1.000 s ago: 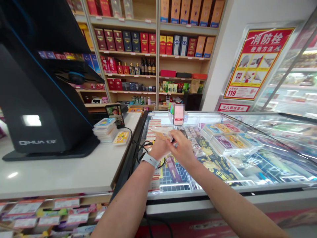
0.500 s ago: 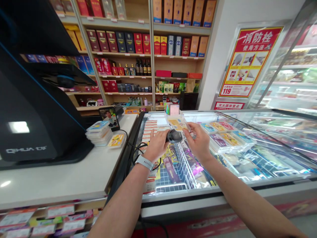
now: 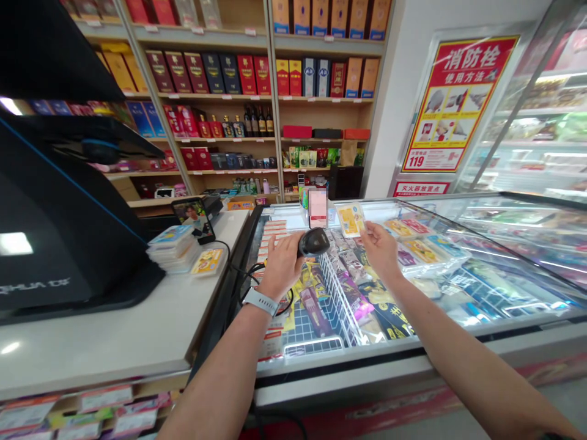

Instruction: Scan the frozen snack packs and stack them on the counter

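Free — between scanner and yellow pack | Obstacle — phone behind scanner

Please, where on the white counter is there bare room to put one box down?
Bare: the front of the white counter, between the black machine and the near edge. Crowded: farther back, around the stacked boxes, flat box and propped phone.

Head-worn view, forward and down
It looks from near above the white-rimmed, glass-topped freezer toward tall pale-wood shelves.
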`<state>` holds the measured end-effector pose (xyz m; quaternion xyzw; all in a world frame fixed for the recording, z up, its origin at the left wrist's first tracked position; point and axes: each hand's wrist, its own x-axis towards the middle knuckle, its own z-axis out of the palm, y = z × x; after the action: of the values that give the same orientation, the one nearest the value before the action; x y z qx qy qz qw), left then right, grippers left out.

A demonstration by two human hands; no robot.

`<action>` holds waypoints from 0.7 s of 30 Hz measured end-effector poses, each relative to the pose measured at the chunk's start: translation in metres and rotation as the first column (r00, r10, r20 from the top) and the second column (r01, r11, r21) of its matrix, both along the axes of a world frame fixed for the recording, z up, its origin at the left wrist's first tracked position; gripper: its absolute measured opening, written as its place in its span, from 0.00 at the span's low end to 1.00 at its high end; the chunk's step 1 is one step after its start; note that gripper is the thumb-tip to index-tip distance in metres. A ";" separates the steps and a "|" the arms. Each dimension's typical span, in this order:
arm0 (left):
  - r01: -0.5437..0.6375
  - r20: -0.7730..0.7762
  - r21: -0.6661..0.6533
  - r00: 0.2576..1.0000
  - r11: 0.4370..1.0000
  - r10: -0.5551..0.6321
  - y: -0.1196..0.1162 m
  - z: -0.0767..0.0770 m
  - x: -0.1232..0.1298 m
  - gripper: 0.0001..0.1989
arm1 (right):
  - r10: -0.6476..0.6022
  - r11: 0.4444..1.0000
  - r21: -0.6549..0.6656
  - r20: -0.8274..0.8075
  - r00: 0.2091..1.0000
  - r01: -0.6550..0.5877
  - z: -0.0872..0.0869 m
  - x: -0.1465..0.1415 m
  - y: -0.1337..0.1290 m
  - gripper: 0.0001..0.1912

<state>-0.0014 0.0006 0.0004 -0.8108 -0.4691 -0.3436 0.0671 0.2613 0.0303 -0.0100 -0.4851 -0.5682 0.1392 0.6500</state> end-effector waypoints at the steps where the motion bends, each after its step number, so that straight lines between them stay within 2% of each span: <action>1: -0.003 0.001 0.006 1.000 1.000 0.003 0.000 0.001 0.000 0.26 | 0.020 1.000 -0.016 -0.028 0.999 -0.020 -0.003 0.002 0.004 0.25; 8: -0.021 0.006 0.069 1.000 0.997 0.021 0.001 0.001 -0.002 0.27 | 0.073 0.994 -0.064 -0.154 0.985 -0.084 -0.003 0.004 0.007 0.25; 13: -0.026 0.026 0.108 0.999 0.994 0.023 0.000 0.003 -0.003 0.27 | 0.095 0.992 -0.062 -0.166 0.982 -0.106 -0.003 0.002 0.005 0.22; 21: -0.033 0.045 0.162 0.999 0.986 0.026 0.000 0.006 -0.004 0.27 | 0.057 0.995 -0.075 -0.170 0.984 -0.071 -0.005 0.001 0.008 0.23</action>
<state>-0.0056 0.0009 0.0066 -0.7881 -0.4527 -0.3969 0.1283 0.2620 0.0380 -0.0149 -0.4791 -0.5206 0.2235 0.6705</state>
